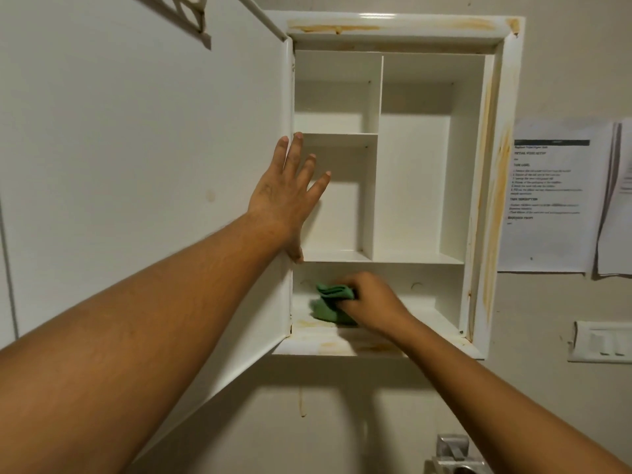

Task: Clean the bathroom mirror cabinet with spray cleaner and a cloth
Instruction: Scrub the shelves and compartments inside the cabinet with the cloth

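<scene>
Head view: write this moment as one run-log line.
left hand flat against door | right hand gripping green cloth | bottom shelf stained

The open door [136,165] walls off the left of the frame. In the cabinet [494,165] at centre, the tall right compartment [413,183] gives open reach, bounded by the upright divider [376,148]. The left grip [284,196] lies across the middle-left compartment's mouth. Under the low shelf [410,258], the right grip [372,299] and green cloth [330,302] fill the bottom compartment's left half; its right half is free.
</scene>
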`<state>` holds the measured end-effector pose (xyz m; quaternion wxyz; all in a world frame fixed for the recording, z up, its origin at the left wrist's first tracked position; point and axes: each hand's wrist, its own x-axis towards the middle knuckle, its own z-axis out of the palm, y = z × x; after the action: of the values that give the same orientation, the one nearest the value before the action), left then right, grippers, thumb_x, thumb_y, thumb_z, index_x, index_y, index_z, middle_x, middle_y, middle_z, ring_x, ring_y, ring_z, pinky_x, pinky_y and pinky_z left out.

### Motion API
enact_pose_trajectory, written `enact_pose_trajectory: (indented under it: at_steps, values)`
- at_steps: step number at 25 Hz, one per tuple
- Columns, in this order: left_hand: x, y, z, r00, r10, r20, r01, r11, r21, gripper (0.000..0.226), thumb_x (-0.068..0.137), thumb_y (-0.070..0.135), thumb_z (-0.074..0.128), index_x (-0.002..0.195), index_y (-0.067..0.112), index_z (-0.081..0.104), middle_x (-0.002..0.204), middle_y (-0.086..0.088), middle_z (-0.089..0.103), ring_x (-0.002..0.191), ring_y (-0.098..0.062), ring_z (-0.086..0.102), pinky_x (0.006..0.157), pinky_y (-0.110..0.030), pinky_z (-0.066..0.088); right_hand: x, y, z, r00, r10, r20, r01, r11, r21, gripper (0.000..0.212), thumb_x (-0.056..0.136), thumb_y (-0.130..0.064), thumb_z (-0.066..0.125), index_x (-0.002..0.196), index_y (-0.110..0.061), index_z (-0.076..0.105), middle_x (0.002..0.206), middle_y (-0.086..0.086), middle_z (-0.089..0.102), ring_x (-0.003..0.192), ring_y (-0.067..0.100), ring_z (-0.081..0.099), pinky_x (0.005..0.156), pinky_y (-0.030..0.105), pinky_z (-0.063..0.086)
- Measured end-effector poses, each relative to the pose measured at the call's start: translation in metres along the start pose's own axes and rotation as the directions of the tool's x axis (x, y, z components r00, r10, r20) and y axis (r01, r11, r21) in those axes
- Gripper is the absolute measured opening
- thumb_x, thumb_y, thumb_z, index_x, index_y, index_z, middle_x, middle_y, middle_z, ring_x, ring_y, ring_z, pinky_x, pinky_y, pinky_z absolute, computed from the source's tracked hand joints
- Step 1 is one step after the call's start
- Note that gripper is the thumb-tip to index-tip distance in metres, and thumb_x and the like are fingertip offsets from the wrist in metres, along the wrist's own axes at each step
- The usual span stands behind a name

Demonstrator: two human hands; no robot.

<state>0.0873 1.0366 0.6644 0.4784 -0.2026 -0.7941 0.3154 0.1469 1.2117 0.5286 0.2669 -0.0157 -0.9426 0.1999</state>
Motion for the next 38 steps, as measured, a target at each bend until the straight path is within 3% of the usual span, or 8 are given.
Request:
enact_pose_trajectory:
  at_steps: [4,6,9,13,24,30,34,38]
  values:
    - [0.001,-0.001,-0.001,1.0,0.008,-0.008,-0.008,1.0,-0.013,0.155,0.052,0.1,0.057,0.162,0.018,-0.016,0.17,-0.021,-0.006,0.148,-0.058,-0.02,0.121,-0.068,-0.006,-0.044,0.026,-0.018,0.957,-0.052,-0.285,-0.106,0.853,-0.512,0.046,0.085,-0.03,0.078,0.127,-0.02,0.059,0.119,0.003,0.062,0.098,0.024,0.063,0.079,0.037,0.059]
    - [0.001,-0.001,-0.001,1.0,0.003,-0.007,-0.003,1.0,-0.011,0.156,0.052,0.1,0.057,0.162,0.018,-0.016,0.17,-0.021,-0.006,0.149,-0.057,-0.02,0.121,-0.068,-0.006,-0.04,0.028,-0.015,0.933,-0.01,-0.361,-0.173,0.864,-0.473,0.052,0.085,-0.029,0.078,0.129,-0.018,0.053,0.122,0.006,0.06,0.1,0.026,0.062,0.079,0.037,0.058]
    - [0.001,-0.001,0.0,1.0,0.003,-0.006,-0.003,1.0,-0.006,0.157,0.051,0.101,0.056,0.162,0.018,-0.016,0.17,-0.021,-0.006,0.149,-0.058,-0.02,0.121,-0.068,-0.005,-0.02,0.011,0.01,0.91,0.071,-0.409,-0.172,0.961,-0.216,0.027,0.091,-0.017,0.066,0.117,-0.017,0.058,0.11,0.006,0.063,0.094,0.028,0.062,0.074,0.037,0.052]
    - [0.001,0.0,0.001,1.0,0.008,0.0,-0.008,1.0,-0.004,0.155,0.052,0.101,0.056,0.162,0.017,-0.017,0.17,-0.022,-0.007,0.148,-0.058,-0.02,0.12,-0.068,-0.005,0.013,-0.025,0.057,0.934,0.099,-0.343,-0.137,0.987,-0.088,0.024,0.087,-0.009,0.066,0.109,-0.02,0.068,0.106,0.003,0.068,0.09,0.025,0.064,0.075,0.036,0.056]
    - [0.004,0.001,0.005,1.0,0.017,-0.024,-0.017,1.0,0.005,0.159,0.049,0.103,0.054,0.161,0.018,-0.018,0.17,-0.021,-0.006,0.149,-0.057,-0.018,0.121,-0.068,-0.004,0.036,-0.041,0.072,0.955,-0.117,-0.274,0.018,0.941,-0.339,0.025,0.079,-0.006,0.072,0.101,-0.017,0.074,0.093,0.004,0.07,0.085,0.027,0.065,0.069,0.035,0.052]
    - [0.003,-0.001,0.004,0.999,0.024,-0.026,-0.023,1.0,0.004,0.157,0.05,0.103,0.054,0.161,0.019,-0.017,0.17,-0.021,-0.005,0.15,-0.056,-0.018,0.121,-0.067,-0.004,0.049,-0.041,0.066,0.953,-0.299,0.043,0.271,0.781,-0.562,0.022,0.083,-0.008,0.07,0.105,-0.009,0.069,0.094,0.007,0.069,0.084,0.029,0.065,0.073,0.037,0.053]
    - [0.001,-0.002,0.004,0.999,0.029,-0.039,-0.03,1.0,-0.005,0.157,0.05,0.104,0.052,0.161,0.018,-0.018,0.17,-0.021,-0.004,0.149,-0.057,-0.019,0.121,-0.067,-0.003,0.042,-0.03,0.05,0.971,-0.142,0.192,0.217,0.859,-0.464,0.016,0.088,-0.012,0.067,0.104,-0.01,0.071,0.105,0.009,0.068,0.1,0.031,0.064,0.072,0.034,0.048]
    - [0.001,-0.002,0.003,0.999,0.025,-0.036,-0.025,1.0,-0.009,0.156,0.051,0.103,0.053,0.161,0.017,-0.017,0.17,-0.021,-0.004,0.149,-0.057,-0.019,0.121,-0.067,-0.002,0.007,0.029,-0.014,0.984,0.106,0.146,-0.015,0.857,-0.515,0.017,0.093,-0.03,0.066,0.102,-0.017,0.073,0.099,0.005,0.07,0.09,0.027,0.067,0.07,0.03,0.044]
